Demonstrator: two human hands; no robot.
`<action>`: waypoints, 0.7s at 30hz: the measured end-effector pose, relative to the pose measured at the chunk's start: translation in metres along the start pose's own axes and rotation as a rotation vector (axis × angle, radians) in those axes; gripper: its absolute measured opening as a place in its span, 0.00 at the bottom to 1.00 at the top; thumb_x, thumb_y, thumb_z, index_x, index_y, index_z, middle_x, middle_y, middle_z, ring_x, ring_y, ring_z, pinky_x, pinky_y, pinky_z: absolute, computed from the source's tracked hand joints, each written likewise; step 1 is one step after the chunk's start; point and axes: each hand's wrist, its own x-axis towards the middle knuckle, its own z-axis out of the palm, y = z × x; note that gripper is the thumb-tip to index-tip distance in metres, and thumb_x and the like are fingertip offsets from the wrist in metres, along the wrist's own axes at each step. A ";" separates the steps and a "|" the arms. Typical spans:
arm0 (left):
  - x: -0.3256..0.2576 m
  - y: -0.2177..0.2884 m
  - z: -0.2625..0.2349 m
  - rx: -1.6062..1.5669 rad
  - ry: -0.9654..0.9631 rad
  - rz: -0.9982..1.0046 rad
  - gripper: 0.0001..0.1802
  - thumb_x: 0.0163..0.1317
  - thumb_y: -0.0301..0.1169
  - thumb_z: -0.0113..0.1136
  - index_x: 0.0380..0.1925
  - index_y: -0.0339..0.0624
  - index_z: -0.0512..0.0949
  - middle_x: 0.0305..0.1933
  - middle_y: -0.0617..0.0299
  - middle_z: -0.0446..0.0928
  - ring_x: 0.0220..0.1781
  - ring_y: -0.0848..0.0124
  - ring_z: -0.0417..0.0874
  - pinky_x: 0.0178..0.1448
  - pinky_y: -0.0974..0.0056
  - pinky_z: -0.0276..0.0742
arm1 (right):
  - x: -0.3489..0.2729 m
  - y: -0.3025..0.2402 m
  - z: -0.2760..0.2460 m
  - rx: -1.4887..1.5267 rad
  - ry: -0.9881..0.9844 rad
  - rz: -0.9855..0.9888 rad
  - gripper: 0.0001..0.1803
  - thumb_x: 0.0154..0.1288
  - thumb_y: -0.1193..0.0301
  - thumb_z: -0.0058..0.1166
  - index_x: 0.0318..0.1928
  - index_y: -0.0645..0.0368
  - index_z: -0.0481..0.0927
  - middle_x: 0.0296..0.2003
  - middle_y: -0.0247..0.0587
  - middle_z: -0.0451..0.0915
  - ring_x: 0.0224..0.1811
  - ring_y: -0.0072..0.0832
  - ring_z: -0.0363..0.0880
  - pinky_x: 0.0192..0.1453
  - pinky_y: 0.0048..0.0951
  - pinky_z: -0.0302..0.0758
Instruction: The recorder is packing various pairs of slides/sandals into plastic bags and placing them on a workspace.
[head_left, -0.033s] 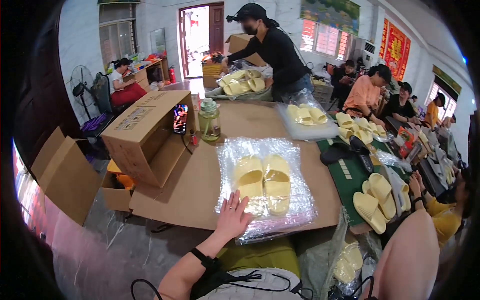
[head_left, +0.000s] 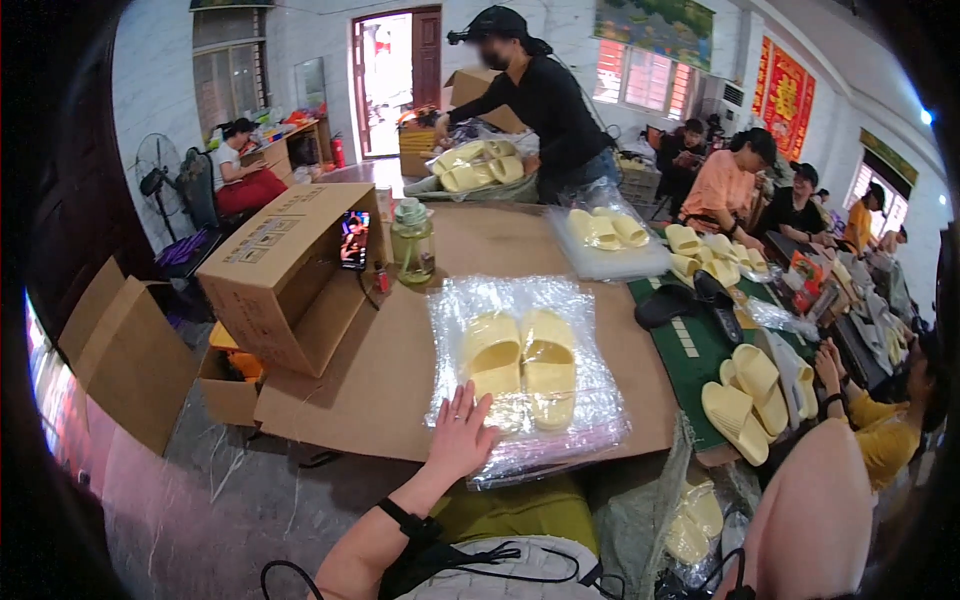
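Observation:
A pair of pale yellow slide slippers point(head_left: 548, 370) lies inside a clear plastic bag point(head_left: 600, 400) on top of a stack of similar bags. My left hand point(head_left: 462, 430) rests flat on the bag's near left part, beside the left slipper's heel, with fingers stretched out and gripping nothing. My bent right arm point(head_left: 812, 510) shows large at the lower right; its hand is out of sight. Near that arm, more yellow slippers point(head_left: 695, 520) sit in an open woven sack point(head_left: 640, 510) below the table edge.
Cardboard point(head_left: 330, 420) covers the table. An open carton point(head_left: 290, 270) with a phone point(head_left: 355, 240) and a bottle point(head_left: 411, 240) stand at left. Bagged slippers point(head_left: 610, 230) lie at the back right; loose yellow slippers point(head_left: 738, 420) and black slippers point(head_left: 690, 305) lie on a green mat. Co-workers surround.
The whole view has shifted very slightly to the left. My left hand stays on the bag, and the phone screen's picture differs.

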 end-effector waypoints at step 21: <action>-0.007 -0.006 -0.002 -0.030 0.018 0.026 0.33 0.69 0.46 0.54 0.72 0.48 0.66 0.80 0.42 0.53 0.81 0.43 0.54 0.80 0.38 0.47 | -0.206 0.131 0.050 -0.694 0.249 1.716 0.11 0.68 0.63 0.62 0.42 0.56 0.84 0.35 0.39 0.81 0.39 0.38 0.82 0.42 0.37 0.78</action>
